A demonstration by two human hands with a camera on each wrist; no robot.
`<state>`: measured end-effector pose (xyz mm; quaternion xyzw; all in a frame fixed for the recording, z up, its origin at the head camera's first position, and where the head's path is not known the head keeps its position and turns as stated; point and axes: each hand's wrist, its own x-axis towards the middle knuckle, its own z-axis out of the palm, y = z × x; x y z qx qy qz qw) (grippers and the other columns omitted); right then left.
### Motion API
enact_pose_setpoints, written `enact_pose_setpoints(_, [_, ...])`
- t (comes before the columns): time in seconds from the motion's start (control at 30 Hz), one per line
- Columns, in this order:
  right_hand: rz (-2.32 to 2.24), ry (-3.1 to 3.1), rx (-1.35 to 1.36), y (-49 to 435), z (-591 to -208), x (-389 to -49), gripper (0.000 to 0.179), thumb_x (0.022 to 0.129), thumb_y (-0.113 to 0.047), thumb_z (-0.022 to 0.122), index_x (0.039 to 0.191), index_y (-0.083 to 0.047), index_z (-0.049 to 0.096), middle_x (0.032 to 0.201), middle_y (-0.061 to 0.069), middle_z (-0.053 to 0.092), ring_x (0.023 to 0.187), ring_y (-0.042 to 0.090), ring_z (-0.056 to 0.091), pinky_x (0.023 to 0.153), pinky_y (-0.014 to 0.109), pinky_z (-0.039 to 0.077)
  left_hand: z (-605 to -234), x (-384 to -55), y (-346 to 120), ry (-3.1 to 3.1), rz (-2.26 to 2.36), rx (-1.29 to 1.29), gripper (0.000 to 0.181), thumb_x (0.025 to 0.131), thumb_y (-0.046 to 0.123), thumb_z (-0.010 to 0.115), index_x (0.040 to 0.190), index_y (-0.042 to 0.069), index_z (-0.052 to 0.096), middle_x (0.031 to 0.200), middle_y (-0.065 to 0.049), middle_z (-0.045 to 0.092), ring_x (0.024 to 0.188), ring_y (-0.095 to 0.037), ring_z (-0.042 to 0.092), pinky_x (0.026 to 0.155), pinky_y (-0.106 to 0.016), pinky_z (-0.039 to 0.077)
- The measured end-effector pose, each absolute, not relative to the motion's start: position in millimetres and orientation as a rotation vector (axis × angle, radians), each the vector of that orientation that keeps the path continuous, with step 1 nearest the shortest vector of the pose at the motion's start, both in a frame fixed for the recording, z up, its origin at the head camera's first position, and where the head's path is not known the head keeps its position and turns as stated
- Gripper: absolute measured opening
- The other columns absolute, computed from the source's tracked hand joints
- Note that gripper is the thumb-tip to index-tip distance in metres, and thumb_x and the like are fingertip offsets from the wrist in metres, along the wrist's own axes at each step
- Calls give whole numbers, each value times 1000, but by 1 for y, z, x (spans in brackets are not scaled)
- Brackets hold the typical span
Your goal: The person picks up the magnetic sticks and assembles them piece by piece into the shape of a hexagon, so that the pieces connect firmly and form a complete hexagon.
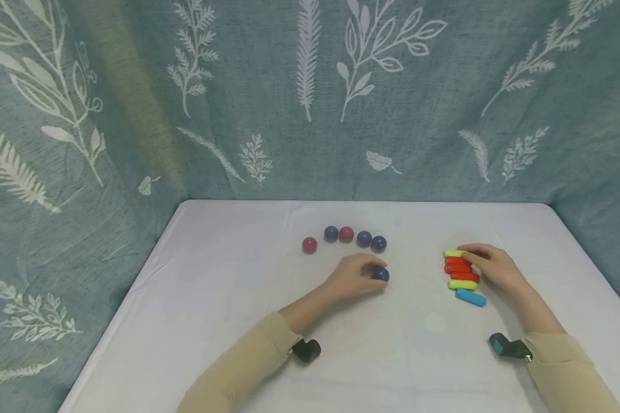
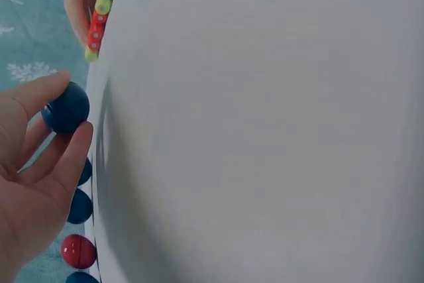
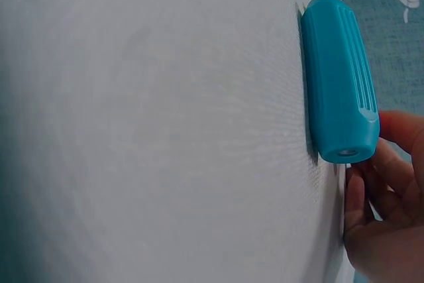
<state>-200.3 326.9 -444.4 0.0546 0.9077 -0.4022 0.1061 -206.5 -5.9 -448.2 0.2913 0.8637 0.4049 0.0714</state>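
Observation:
My left hand [image 1: 355,275] holds a glossy dark blue ball [image 1: 380,274] between thumb and fingertips; the left wrist view shows this blue ball [image 2: 69,109] close up. Beyond it, more blue and red balls form a curved line. On the right, my right hand [image 1: 493,268] pinches the end of the farthest yellow stubby plastic stick [image 1: 452,253], its thumb overlapping the red stick [image 1: 457,260] beside it. Several red sticks, another yellow stick [image 1: 462,284] and a blue stick [image 1: 470,297] lie below in a column. The ribbed blue stick [image 3: 341,81] hides most of the others in the right wrist view.
A lone red ball [image 1: 309,245] sits at the left end of the ball line, a blue ball [image 1: 379,244] at its right end. White cloth covers the table [image 1: 227,269]. A leaf-patterned green curtain [image 1: 268,103] hangs behind and at both sides.

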Motion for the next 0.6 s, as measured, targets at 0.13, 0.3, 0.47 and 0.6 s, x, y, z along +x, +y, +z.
enact_pose_setpoints(0.13, [-1201,2653,145,329,-444,-199,59,102,-43,46,140,1,47,146,30,35,135,49,26,105,65,25,-445,-193,-22,2563,1264,794,41,79,20,81,118,12,69,117,0,68,114,-17,59,101,-28,41])
enact_pose_setpoints(0.3, [-1233,2632,122,329,-443,-198,58,102,-42,46,140,2,45,146,30,36,134,48,26,106,64,26,-444,-176,-42,2554,1286,731,42,78,21,82,118,12,70,117,0,68,115,-18,59,100,-31,42])
enact_pose_setpoints(0.47, [-1233,2634,120,329,-444,-198,59,102,-42,47,140,2,45,146,30,36,135,48,26,105,64,25,-444,-161,-64,2597,1294,767,40,78,20,82,116,11,71,111,0,69,107,-17,62,95,-30,46])
enact_pose_setpoints(0.6, [-1212,2654,122,328,-445,-199,61,101,-45,47,140,2,46,145,30,37,135,50,26,105,66,24,-443,-151,-80,2643,1301,780,35,77,18,83,110,11,73,105,1,69,102,-16,62,92,-31,48])
